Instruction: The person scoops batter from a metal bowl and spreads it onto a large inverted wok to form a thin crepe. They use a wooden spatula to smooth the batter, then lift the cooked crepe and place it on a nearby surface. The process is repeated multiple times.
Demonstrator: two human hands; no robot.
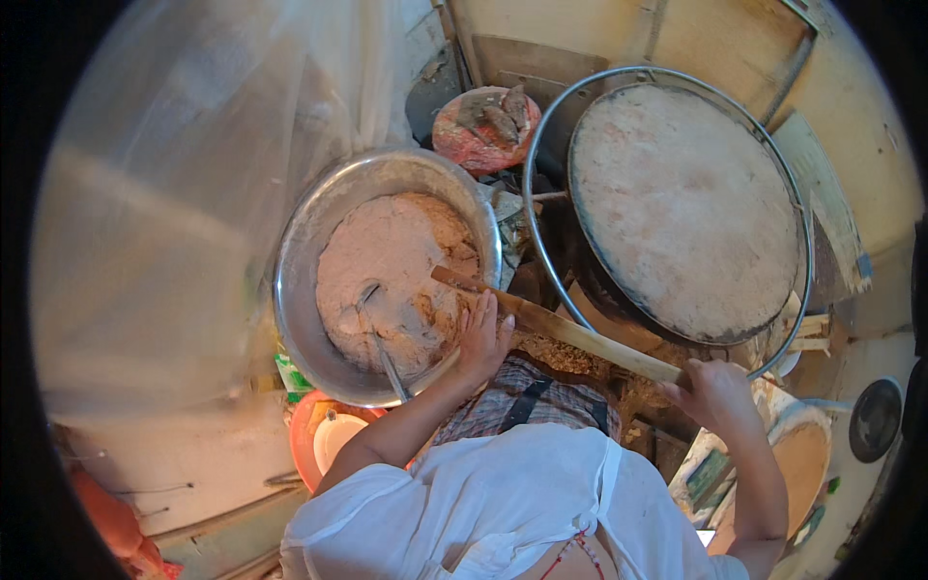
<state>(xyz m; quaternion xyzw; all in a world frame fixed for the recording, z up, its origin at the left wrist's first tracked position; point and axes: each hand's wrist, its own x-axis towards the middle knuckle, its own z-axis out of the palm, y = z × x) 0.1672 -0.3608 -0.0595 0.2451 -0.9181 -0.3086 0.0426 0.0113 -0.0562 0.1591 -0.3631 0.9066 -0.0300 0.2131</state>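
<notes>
My right hand [714,391] is closed around the near end of a long flat wooden stick [580,336], which slants up to the left. My left hand [487,341] lies against the stick near its far end, fingers extended; whether it grips is unclear. That end reaches over the rim of a large metal basin [296,304]. A pale pinkish, crumbly mass [384,239] fills much of the basin, browner at its right side. A metal ladle or spoon [388,362] stands in the mass, its handle leaning on the near rim.
A round pan [612,290] covered with a pale layer sits at right inside a metal ring [533,217]. A red bag [478,148] lies behind the basin. An orange basin [301,435] is at lower left, and plastic sheeting [217,181] hangs at left.
</notes>
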